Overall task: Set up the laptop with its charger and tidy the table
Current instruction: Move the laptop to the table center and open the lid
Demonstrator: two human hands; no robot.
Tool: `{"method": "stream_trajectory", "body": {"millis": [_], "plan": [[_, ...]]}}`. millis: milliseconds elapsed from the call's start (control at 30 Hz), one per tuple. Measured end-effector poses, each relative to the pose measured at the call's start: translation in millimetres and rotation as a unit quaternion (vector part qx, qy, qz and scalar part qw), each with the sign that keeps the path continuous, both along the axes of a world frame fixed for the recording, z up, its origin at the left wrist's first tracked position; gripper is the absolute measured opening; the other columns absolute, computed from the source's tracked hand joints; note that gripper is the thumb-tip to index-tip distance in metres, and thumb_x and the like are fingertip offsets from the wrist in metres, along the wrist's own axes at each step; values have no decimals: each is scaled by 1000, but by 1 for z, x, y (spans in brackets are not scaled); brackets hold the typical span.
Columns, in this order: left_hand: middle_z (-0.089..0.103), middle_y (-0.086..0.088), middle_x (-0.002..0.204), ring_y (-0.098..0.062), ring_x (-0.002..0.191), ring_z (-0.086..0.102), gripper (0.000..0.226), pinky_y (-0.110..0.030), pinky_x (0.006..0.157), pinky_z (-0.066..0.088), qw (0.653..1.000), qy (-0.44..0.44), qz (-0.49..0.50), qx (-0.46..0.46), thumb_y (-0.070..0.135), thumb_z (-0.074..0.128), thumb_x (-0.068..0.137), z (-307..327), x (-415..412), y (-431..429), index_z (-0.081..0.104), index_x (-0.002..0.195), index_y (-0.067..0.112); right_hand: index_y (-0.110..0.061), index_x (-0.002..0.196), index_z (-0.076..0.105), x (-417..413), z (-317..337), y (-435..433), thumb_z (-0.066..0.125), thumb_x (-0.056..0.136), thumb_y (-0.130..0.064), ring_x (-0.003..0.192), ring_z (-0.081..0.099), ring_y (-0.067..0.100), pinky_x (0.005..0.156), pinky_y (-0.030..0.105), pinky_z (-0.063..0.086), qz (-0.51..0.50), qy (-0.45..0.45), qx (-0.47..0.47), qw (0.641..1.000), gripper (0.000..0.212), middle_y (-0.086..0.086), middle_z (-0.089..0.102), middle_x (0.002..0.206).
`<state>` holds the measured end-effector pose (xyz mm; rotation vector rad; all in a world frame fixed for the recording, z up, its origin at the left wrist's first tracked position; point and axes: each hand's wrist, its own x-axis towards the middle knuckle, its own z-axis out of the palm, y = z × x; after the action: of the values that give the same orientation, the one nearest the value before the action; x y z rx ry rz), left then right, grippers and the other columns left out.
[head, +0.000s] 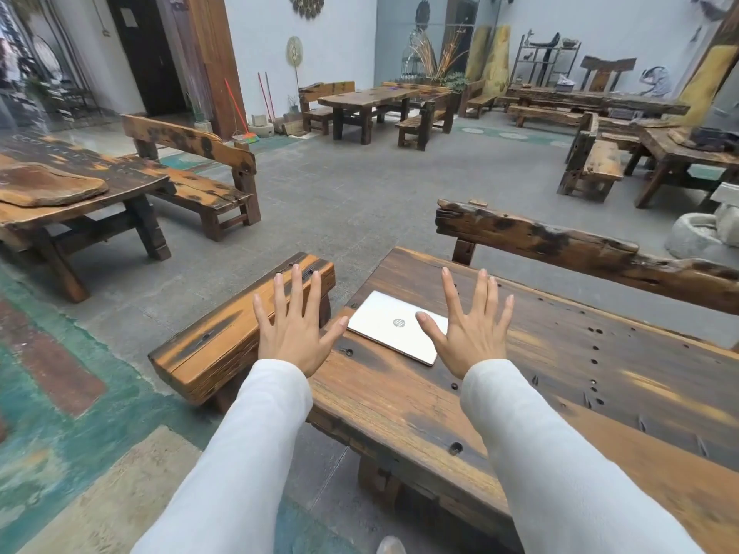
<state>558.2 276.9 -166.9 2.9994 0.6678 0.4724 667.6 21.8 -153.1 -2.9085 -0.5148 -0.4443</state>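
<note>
**Closed laptop on plank table, both hands spread above, nothing held**

- Laptop (394, 327): lid shut, lying flat near the left end of the table (560, 373), one corner close to the table edge. Thin silver slab, smooth matt shell, round logo centred on the lid, rounded corners.
- Left hand (294, 327): fingers fully splayed, palm down, nothing gripped. It is seen over the gap between the bench (224, 337) and the table; contact with either cannot be judged.
- Right hand (470, 327): likewise wide open and empty, thumb overlapping the laptop's right part in view; whether it touches the lid cannot be told.
- Charger: not found anywhere in view.
- Handling, judged: the laptop is expected to be rigid and fairly light, its shell slick against dry skin. It is best taken by both long edges, or slid a little off the edge so fingers can get underneath. The lid should be raised from the middle of its front lip; twisting from one corner is to be avoided, since the screen is fragile.
- Table: thick reclaimed planks, rough and worn, with dark stains and old bolt holes. Scratching the shell is a risk if the laptop is dragged.
- Bench: a heavy squared beam, orange-brown with charred patches.
</note>
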Motion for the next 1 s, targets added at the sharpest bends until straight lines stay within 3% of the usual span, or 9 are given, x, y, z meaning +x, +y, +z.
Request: {"method": "stream_trajectory", "body": {"millis": [533,1000], "plan": [[-18,-3,168,-30,154,-14,86,-64,120,-2,999,33,2,-20,79,9,90,-35,160,44,-10,158,30,-44,155,-18,165,-54,24,7,88,-81,153,-15,35,119,62,-9,-22,56,-11,998,79,18,-12,167],[-21,-3,167,-30,154,-15,86,-62,120,-2,990,115,-17,-79,77,8,91,-92,246,77,-12,159,29,-41,157,-10,240,-113,59,9,90,-78,154,-8,37,118,60,-10,-55,143,-48,987,78,20,-3,167]]}}
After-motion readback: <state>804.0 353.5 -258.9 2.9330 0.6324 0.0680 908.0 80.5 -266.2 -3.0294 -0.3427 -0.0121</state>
